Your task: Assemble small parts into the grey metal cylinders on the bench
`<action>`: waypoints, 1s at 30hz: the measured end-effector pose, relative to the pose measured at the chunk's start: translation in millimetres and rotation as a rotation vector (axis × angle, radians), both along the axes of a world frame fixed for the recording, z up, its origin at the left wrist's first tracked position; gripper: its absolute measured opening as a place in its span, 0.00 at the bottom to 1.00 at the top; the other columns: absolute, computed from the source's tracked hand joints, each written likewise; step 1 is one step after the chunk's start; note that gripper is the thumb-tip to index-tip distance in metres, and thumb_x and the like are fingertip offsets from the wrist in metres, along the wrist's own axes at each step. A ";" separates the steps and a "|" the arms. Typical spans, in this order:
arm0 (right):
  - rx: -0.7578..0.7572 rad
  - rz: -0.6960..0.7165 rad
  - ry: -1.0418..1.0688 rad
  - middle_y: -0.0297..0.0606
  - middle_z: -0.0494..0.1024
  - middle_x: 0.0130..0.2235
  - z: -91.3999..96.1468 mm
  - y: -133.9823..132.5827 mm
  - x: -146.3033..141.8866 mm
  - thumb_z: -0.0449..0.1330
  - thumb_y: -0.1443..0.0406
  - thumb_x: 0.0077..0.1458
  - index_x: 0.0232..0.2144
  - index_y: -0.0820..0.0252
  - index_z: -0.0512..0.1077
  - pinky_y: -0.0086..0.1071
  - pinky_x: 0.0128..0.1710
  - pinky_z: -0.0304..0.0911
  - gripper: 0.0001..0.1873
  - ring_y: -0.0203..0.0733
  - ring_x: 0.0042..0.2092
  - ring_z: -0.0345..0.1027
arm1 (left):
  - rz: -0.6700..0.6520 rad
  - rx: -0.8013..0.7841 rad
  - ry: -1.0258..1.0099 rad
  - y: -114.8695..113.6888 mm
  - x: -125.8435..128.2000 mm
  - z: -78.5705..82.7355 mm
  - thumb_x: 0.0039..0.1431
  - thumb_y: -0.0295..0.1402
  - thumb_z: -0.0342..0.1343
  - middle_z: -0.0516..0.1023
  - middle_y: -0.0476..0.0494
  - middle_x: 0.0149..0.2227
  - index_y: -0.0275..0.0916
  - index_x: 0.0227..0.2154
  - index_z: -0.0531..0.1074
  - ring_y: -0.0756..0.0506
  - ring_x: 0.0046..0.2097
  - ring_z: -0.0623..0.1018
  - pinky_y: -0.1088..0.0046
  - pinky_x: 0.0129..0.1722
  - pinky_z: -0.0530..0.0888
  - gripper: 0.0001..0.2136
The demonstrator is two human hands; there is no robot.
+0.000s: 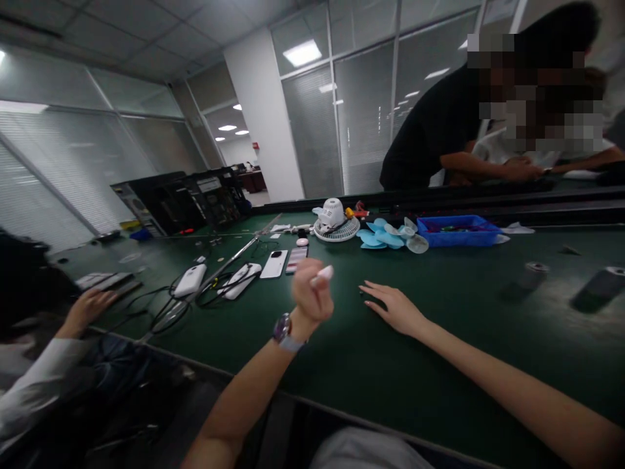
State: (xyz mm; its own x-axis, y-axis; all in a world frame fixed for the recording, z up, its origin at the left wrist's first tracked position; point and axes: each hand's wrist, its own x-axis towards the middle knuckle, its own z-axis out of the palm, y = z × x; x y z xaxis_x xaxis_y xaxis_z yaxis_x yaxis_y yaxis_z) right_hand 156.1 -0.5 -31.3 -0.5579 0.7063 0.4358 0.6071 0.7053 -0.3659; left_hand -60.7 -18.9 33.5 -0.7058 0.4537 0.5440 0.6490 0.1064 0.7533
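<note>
My left hand (311, 294) is raised above the green table (439, 339), closed in a fist round a small white object (323, 275) that sticks out at the top. A watch (283, 327) sits on that wrist. My right hand (394, 306) lies flat on the table with its fingers stretched out, holding nothing; something small and dark shows by its fingertips. Farther back lie a white fan body with its grille (334, 221) and several light blue fan blades (388, 236).
A blue tray (459, 230) stands at the back. Phones, power banks and black cables (229, 280) lie at the left. A person's hand (90, 306) rests at the far left. People lean over the far side (439, 130). Dark cylinders (530, 277) lie at the right.
</note>
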 end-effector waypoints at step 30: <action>0.222 -1.309 -0.219 0.57 0.80 0.36 53.3 39.1 266.7 0.51 0.57 0.63 0.47 0.60 0.74 0.40 0.31 0.59 0.19 0.57 0.36 0.72 | -0.517 -0.562 0.757 7.5 -5.9 -33.5 0.68 0.36 0.44 0.77 0.32 0.43 0.36 0.48 0.65 0.37 0.45 0.78 0.65 0.41 0.71 0.12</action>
